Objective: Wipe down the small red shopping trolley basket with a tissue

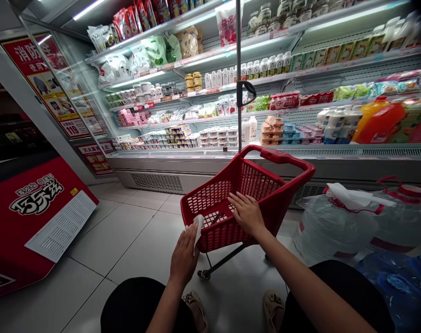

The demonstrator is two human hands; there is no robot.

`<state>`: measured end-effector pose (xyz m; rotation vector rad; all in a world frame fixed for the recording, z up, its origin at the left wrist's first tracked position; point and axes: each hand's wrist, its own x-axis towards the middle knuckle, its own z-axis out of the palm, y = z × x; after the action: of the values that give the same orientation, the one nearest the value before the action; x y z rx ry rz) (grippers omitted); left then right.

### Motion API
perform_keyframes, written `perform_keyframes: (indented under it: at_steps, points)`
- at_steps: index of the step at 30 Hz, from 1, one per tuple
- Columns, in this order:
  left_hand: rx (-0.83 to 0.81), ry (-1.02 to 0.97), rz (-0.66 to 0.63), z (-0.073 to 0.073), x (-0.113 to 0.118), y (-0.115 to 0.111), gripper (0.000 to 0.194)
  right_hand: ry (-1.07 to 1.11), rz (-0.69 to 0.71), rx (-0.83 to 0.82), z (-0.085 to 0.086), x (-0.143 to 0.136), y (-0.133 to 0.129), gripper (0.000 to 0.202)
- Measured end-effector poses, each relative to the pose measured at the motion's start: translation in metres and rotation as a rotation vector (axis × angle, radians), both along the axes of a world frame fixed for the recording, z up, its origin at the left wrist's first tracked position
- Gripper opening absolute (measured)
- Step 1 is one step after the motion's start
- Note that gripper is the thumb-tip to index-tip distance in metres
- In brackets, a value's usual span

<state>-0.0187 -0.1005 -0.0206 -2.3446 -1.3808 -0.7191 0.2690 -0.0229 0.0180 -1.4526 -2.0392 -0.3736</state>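
Observation:
A red plastic shopping cart [227, 199] stands on the floor in front of me, its raised handle [283, 157] toward the right. At the basket's near left corner, my left hand [185, 247] presses a white cloth or tissue [198, 229] against the outside, fingers long and close together. My right hand [247, 212] lies over the near rim of the basket, its fingers stretched out toward the inside and nothing visible in them. A small dark part shows on the basket's floor. The palms of both hands are hidden.
An open refrigerated display [182, 175] with packed shelves runs behind the cart, with a door handle [245, 94] before it. Large water bottles [331, 226] stand at the right, close to my knee. A red freezer chest [37, 208] is at the left on the tiled floor.

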Motion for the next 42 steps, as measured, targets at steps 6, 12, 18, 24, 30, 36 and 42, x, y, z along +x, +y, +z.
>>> perform_keyframes:
  at_steps: [6, 12, 18, 24, 30, 36, 42]
  points:
    - [0.068, -0.118, 0.128, -0.009, 0.038, -0.001, 0.073, 0.013, -0.011, -0.016, -0.001, -0.003, 0.001, 0.05]
    - [0.086, -0.078, 0.073, -0.005, 0.126, 0.025, 0.075, -0.031, -0.032, -0.012, -0.002, -0.006, 0.0, 0.052]
    - [0.076, 0.03, 0.012, 0.003, 0.144, 0.031, 0.073, -0.031, 0.004, 0.005, -0.002, 0.002, 0.001, 0.052]
    - [0.011, 0.123, -0.036, 0.011, 0.071, 0.0, 0.08, 0.007, 0.06, -0.014, -0.002, 0.018, 0.002, 0.052]
    - [-0.038, 0.122, 0.007, 0.005, 0.028, -0.026, 0.085, 0.021, 0.105, -0.049, -0.001, 0.028, 0.004, 0.058]
    - [-0.05, 0.089, -0.014, 0.0, 0.013, -0.029, 0.087, -0.008, 0.159, -0.085, 0.001, 0.036, 0.007, 0.061]
    - [-0.087, 0.098, -0.033, 0.003, -0.005, 0.001, 0.079, -0.078, 0.168, -0.115, 0.001, 0.045, 0.017, 0.064]
